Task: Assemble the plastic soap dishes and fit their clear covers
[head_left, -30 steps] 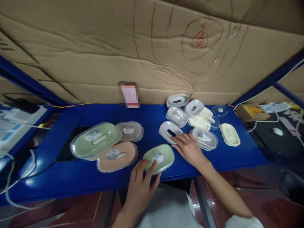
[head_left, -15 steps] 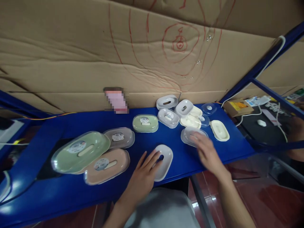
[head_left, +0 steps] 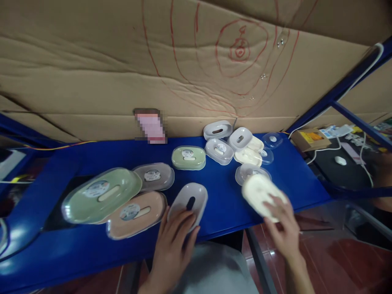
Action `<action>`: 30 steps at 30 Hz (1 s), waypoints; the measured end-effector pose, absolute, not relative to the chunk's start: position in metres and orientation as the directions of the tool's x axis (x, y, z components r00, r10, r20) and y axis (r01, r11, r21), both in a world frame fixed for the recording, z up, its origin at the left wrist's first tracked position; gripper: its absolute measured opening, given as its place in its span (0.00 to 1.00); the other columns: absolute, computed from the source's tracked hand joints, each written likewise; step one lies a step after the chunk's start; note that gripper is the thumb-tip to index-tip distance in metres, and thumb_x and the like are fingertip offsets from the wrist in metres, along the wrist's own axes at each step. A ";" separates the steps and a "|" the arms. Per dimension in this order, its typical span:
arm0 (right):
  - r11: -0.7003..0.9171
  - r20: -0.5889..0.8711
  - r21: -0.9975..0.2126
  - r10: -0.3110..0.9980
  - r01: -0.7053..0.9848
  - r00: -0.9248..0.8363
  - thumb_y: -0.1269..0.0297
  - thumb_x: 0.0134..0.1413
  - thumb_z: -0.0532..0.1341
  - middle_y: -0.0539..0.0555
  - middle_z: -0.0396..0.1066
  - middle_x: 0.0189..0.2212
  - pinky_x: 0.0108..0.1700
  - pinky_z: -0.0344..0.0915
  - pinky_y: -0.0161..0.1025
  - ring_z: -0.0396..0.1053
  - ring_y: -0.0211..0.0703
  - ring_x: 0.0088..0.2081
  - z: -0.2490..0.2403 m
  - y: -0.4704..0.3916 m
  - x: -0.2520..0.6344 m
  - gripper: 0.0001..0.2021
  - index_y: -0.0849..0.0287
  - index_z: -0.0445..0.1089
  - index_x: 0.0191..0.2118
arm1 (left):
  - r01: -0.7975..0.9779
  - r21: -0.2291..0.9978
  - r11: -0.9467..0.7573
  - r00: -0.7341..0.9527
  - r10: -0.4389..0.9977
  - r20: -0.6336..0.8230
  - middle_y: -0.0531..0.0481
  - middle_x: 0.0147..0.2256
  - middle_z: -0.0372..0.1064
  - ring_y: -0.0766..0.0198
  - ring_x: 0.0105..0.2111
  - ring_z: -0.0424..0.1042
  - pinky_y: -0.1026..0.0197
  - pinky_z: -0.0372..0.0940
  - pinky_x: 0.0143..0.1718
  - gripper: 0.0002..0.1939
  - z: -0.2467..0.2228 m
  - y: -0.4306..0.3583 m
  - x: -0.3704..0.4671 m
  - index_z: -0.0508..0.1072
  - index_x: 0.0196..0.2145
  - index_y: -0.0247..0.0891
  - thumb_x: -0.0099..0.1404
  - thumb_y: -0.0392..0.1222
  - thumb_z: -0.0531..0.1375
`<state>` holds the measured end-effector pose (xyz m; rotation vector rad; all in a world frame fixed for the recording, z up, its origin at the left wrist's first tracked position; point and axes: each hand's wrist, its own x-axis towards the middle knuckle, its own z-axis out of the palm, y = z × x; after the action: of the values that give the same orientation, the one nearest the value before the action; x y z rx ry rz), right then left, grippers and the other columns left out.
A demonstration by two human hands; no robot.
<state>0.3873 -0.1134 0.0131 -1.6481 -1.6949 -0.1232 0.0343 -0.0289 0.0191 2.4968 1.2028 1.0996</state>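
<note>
My left hand (head_left: 176, 237) grips the near end of a grey oval plastic dish (head_left: 196, 194) with a long slot. Its fingers lie over the dish, and the thumb is along the right side. In my right hand (head_left: 283, 226) is a cream oval plastic piece (head_left: 259, 192), tilted and slightly blurred, raised by the table's front edge. Just behind it lies a grey dish under a clear cover (head_left: 245, 171), partly hidden by the cream piece.
On the blue table (head_left: 220, 204) lie a green covered dish (head_left: 188, 158), a larger green one (head_left: 104, 194) and a peach one (head_left: 137, 214). Cream pieces (head_left: 246, 157) and clear lids (head_left: 272, 140) sit back right. A phone (head_left: 151, 126) leans against the cardboard.
My right hand has picked up the cream piece from the table's right side and brought it left and nearer. My left hand has shifted the grey dish leftward.
</note>
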 end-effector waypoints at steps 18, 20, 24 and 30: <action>0.485 0.202 -0.477 0.872 0.733 -0.446 0.57 0.73 0.62 0.58 0.47 0.79 0.73 0.61 0.59 0.50 0.56 0.77 0.012 -0.013 0.316 0.27 0.46 0.61 0.73 | 0.679 0.329 -0.656 0.455 0.728 0.513 0.37 0.60 0.74 0.45 0.62 0.73 0.39 0.68 0.64 0.15 -0.005 -0.025 0.062 0.75 0.56 0.39 0.77 0.47 0.61; 0.447 0.193 -0.528 0.891 0.723 -0.410 0.57 0.74 0.61 0.59 0.47 0.79 0.73 0.63 0.55 0.52 0.55 0.77 0.010 -0.010 0.321 0.26 0.48 0.62 0.72 | 0.708 0.310 -0.634 0.443 0.741 0.505 0.35 0.60 0.74 0.43 0.61 0.73 0.39 0.68 0.63 0.17 -0.004 -0.024 0.072 0.75 0.56 0.38 0.77 0.50 0.61; 0.449 0.182 -0.486 0.891 0.750 -0.416 0.58 0.73 0.62 0.57 0.47 0.79 0.73 0.63 0.59 0.44 0.58 0.79 0.006 -0.014 0.324 0.28 0.50 0.61 0.74 | 0.704 0.285 -0.650 0.477 0.730 0.489 0.40 0.60 0.75 0.47 0.64 0.72 0.44 0.67 0.64 0.14 -0.007 -0.014 0.073 0.74 0.57 0.38 0.77 0.35 0.58; 0.592 0.255 -0.243 0.803 0.769 -0.538 0.57 0.74 0.61 0.48 0.63 0.72 0.74 0.62 0.57 0.59 0.50 0.74 0.025 -0.010 0.325 0.22 0.42 0.68 0.69 | 0.619 0.310 -0.721 0.571 0.685 0.453 0.41 0.64 0.72 0.48 0.68 0.68 0.42 0.67 0.67 0.16 -0.009 -0.007 0.045 0.73 0.59 0.40 0.76 0.34 0.58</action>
<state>0.3245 -0.0095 0.0247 -1.2741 -2.4854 0.1439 0.0453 -0.0074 -0.0091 2.6792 1.1168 0.8499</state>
